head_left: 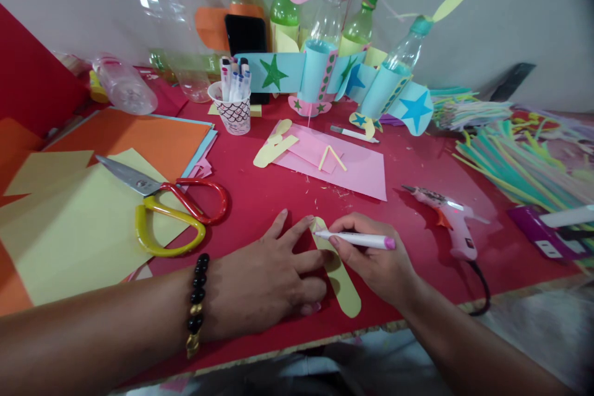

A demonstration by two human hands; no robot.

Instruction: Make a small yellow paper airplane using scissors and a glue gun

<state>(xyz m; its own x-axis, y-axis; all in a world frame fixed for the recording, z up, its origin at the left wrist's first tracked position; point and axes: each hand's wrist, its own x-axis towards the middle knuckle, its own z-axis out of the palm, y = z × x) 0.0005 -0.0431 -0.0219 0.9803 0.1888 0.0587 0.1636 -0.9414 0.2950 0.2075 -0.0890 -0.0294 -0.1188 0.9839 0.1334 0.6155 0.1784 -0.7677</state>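
A pale yellow paper strip with rounded ends (346,291) lies slantwise on the red tabletop near the front edge. My left hand (266,278), with a black bead bracelet at the wrist, rests flat with fingers spread, its fingertips at the strip's left side. A white marker with a pink end (364,240) is pinched in my right hand (383,263). Its tip meets the strip near the upper end, close to my left index finger. Part of the strip is hidden beneath my fingers.
Scissors (171,207) lie on yellow and orange paper at left. Ahead are pink paper (357,173), a cup of markers (234,114) and decorated bottles (318,71). A corded glue gun (448,219) and colourful strips (505,161) lie at right.
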